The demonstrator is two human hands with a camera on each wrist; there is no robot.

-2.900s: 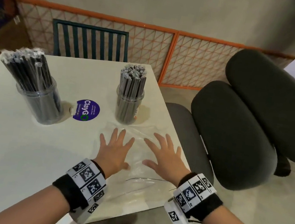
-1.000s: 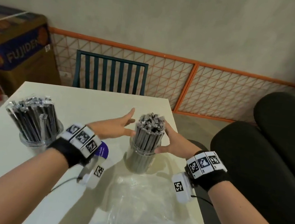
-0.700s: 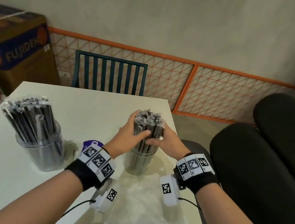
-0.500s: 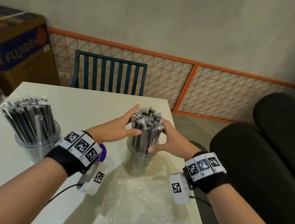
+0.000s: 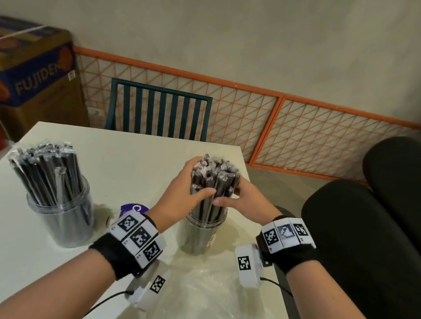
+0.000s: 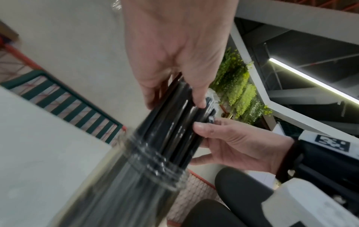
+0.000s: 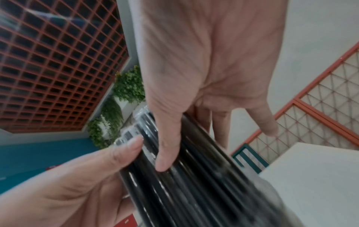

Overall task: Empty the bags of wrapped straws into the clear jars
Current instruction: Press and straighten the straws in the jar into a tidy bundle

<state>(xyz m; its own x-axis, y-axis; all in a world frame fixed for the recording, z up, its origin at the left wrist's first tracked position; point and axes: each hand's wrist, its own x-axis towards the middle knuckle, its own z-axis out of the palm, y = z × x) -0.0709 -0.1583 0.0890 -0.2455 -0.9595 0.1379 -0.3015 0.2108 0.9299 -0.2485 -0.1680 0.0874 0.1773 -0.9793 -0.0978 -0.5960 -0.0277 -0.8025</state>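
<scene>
My hands, flat on the empty bag a few seconds back, now wrap the straws in the right-hand jar, thumbs in front.

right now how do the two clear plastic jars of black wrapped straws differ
The left clear plastic jar looks wider; the right clear plastic jar looks narrower. The left jar's straws lean and fan out towards the left, while the right jar's straws stand upright in a tight bundle. Nobody touches the left jar; the left hand and right hand hold the right jar's bundle. Both stand on the white table.
</scene>
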